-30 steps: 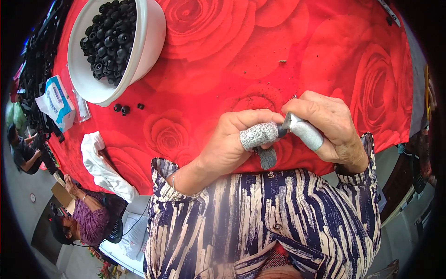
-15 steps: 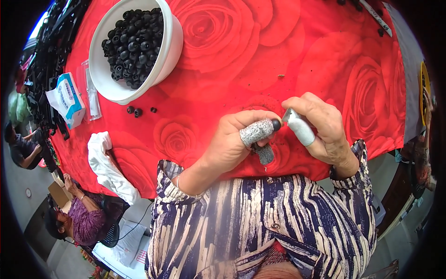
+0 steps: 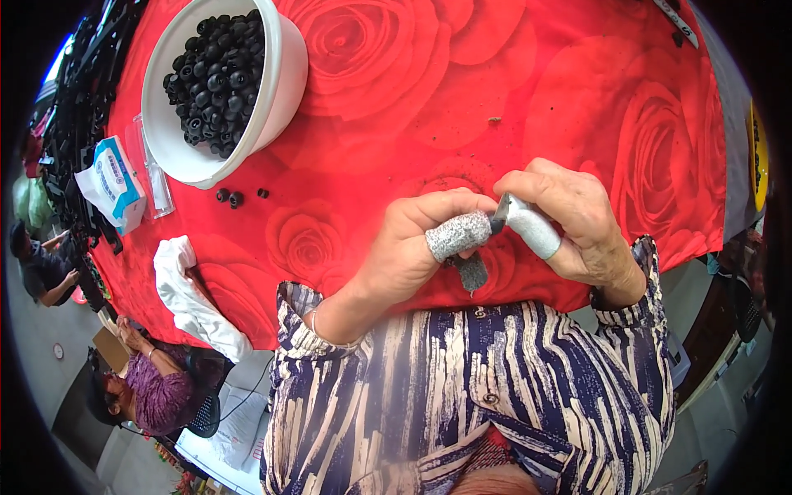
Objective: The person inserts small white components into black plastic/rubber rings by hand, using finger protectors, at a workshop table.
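Observation:
My left hand (image 3: 412, 247) and my right hand (image 3: 569, 219) meet fingertip to fingertip over the near edge of the red rose-patterned tablecloth (image 3: 511, 91). Grey fabric finger covers sit on my left thumb (image 3: 458, 235), on a left finger below it (image 3: 472, 271) and on my right thumb (image 3: 535, 229). Pinched between the covered tips is a small dark part (image 3: 497, 221); it is too small to tell its shape. A white bowl (image 3: 276, 99) heaped with small black round parts (image 3: 216, 74) stands at the far left.
Three loose black parts (image 3: 235, 198) lie just in front of the bowl. A white cloth (image 3: 194, 297) hangs over the table's left edge, next to a blue-and-white packet (image 3: 111, 181). Other people (image 3: 153, 388) sit below at the left.
The view has shifted, so the bowl and loose parts sit further right and lower. My hands stay together, with the right thumb now pressed close against the left thumb's cover.

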The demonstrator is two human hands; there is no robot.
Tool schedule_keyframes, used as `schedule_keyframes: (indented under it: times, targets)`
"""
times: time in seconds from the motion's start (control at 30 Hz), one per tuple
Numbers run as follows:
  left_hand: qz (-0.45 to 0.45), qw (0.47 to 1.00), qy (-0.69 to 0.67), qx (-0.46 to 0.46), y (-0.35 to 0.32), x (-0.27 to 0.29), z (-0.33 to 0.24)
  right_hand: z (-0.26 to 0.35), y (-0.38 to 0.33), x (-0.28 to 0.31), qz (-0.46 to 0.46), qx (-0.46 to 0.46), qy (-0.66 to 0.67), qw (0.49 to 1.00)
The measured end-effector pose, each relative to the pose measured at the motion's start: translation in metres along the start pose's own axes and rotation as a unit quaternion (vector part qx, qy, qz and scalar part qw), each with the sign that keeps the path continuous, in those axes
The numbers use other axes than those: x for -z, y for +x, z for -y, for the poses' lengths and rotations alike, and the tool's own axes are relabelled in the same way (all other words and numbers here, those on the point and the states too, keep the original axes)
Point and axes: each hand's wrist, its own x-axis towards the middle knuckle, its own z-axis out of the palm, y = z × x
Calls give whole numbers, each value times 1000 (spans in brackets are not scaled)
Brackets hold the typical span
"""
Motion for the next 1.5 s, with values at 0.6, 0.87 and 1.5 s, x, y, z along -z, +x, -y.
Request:
schedule_keyframes:
  times: [0.6, 0.87, 1.5]
  targets:
    - [14, 986, -166, 23, -4, -1, 12, 1, -3, -21, -104, 181, -131, 969]
    - [0, 990, -135, 34, -1, 4, 21, -1, -11, -17, -96, 231, -161, 955]
    - [-187, 714, 504, -449, -33, -13, -67, 1, -3, -19, -83, 55, -314, 944]
